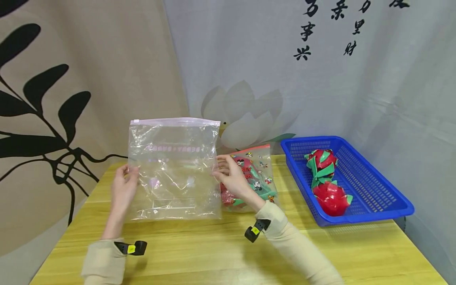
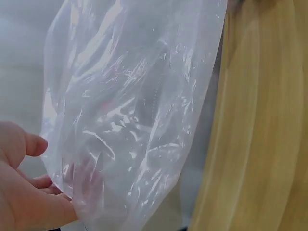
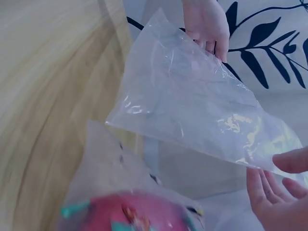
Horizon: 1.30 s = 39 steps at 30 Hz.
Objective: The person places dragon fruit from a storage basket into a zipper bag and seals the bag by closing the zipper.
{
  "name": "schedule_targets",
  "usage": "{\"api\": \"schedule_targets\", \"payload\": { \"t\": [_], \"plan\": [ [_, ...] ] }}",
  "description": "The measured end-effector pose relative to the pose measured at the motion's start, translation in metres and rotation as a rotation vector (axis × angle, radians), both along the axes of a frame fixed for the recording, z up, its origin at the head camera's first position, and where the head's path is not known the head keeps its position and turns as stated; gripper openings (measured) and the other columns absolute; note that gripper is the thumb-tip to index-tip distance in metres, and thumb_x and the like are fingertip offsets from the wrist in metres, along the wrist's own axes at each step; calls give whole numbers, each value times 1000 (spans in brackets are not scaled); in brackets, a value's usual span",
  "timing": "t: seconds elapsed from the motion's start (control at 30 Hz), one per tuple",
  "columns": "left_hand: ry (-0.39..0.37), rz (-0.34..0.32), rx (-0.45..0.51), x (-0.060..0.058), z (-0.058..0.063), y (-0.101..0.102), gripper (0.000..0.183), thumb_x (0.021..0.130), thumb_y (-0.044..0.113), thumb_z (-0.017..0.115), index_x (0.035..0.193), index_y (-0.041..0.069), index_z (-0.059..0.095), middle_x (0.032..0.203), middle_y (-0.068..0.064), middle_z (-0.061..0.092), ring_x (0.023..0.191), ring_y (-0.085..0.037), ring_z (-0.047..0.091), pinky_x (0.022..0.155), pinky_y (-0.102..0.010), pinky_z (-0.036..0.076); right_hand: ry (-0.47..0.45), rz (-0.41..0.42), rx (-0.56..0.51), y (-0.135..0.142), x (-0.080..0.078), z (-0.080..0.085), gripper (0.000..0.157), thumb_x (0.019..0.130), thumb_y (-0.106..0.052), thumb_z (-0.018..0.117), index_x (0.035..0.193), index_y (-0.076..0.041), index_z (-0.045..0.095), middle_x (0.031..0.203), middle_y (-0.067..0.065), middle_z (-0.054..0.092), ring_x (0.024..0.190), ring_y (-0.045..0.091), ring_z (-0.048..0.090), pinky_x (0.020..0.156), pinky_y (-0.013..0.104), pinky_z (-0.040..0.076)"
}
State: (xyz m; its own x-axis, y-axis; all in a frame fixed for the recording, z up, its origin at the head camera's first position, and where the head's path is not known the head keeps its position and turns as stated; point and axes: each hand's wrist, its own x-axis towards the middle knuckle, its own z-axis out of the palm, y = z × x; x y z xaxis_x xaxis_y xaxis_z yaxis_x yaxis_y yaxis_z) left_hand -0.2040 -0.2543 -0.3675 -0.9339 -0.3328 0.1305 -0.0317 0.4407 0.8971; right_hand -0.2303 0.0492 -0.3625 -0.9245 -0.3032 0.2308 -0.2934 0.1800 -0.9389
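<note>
Printed curtain (image 1: 249, 51) backs a wooden counter (image 1: 185, 253). Over it, the clear bag (image 1: 174, 170) hangs upright, about as wide as tall, zip strip (image 1: 174, 122) toward 12 o'clock. The left hand (image 1: 124, 184) pinches its 9 o'clock edge, the right hand (image 1: 235, 180) its 3 o'clock edge. At 3 o'clock sits a filled bag (image 1: 261, 180), partly behind the right hand, then a blue basket (image 1: 360, 174).

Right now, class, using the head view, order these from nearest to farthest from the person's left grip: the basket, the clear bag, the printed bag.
1. Clear bag: in the left grip.
2. Printed bag: to the right, past the clear bag.
3. Basket: farthest right.
</note>
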Motion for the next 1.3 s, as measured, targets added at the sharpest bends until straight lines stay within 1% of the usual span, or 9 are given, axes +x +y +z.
{"api": "schedule_targets", "payload": {
  "t": [0.13,0.23,0.47,0.6,0.77,0.93,1.07,1.17,1.3],
  "plan": [
    [68,-19,20,1,3,15,57,101,35,40,145,2,27,140,-16,41,85,12,49,71,-8,47,34,-18,2,18,4,4,46,92,-3,58,134,-7,42,121,21,58,107,34,62,79,35,55],
    [103,-46,29,3,4,26,55,100,34,42,143,2,29,138,-15,44,86,14,49,72,-8,47,59,-35,-4,31,6,6,47,91,-1,57,135,-5,41,120,24,59,106,35,63,80,35,54],
    [165,-186,-15,4,-5,43,49,99,27,47,136,-2,33,132,-18,50,95,9,50,81,-3,43,51,-65,-59,62,10,-2,48,91,4,55,136,-4,39,118,26,58,104,37,62,78,21,53],
    [208,-228,-55,4,-12,48,46,97,20,54,132,-4,37,127,-19,54,99,4,53,82,-3,43,78,-86,-66,74,15,-9,47,90,6,55,135,-2,40,117,27,57,103,38,61,78,17,51],
    [279,-252,-112,6,-19,54,40,93,11,59,125,-5,41,120,-20,60,100,-17,61,80,-7,46,109,-113,-62,84,22,-15,45,90,6,56,132,-2,43,117,27,58,101,34,62,80,21,52],
    [290,-241,-154,5,-25,57,38,91,6,61,121,-7,43,118,-23,61,105,-36,61,85,-27,53,133,-106,-61,89,26,-21,40,89,9,54,127,1,43,107,28,59,89,16,64,79,29,55],
    [309,-186,-148,5,-21,64,44,92,6,59,129,-7,38,129,-25,52,119,-40,52,96,-49,47,152,-108,-53,91,26,-27,38,89,11,54,124,2,44,105,28,60,86,7,62,79,24,55],
    [437,-97,-246,5,-11,74,50,92,6,57,135,-7,34,138,-26,43,127,-41,43,105,-52,40,178,-114,-57,92,26,-30,38,87,14,54,122,4,44,106,29,61,86,9,62,77,22,54],
    [746,-5,-571,2,8,91,51,89,1,59,133,-7,36,141,-27,39,133,-45,36,112,-52,32,202,-115,-59,91,26,-36,36,86,15,54,119,6,45,106,29,62,87,8,61,76,21,53]
  ]
}}
